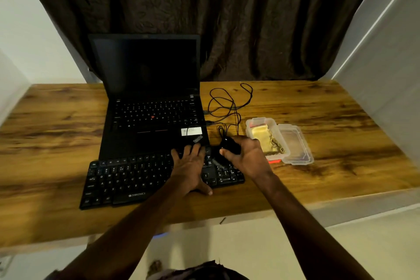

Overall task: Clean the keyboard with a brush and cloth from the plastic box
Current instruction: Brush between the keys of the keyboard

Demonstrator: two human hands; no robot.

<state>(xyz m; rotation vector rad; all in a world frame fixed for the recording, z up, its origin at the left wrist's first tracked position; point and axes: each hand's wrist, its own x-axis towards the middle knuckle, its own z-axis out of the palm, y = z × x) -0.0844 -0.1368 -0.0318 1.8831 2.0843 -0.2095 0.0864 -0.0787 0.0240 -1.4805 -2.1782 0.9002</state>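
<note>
A black external keyboard (127,179) lies on the wooden table in front of the laptop. My left hand (189,167) rests flat on its right-middle keys with the fingers spread and the thumb on the front edge. My right hand (246,157) hovers over the keyboard's right end and grips a small black object (229,144) that looks like a wired mouse. A blurred grey streak on the number keys (216,162) cannot be made out. To the right, the clear plastic box (259,124) stands open with a yellow cloth (264,137) inside. No brush is recognisable.
An open black laptop (150,102) with a dark screen stands behind the keyboard. Black cables (229,102) loop on the table between the laptop and the box. The box's clear lid (295,143) lies right of it. White walls flank the table.
</note>
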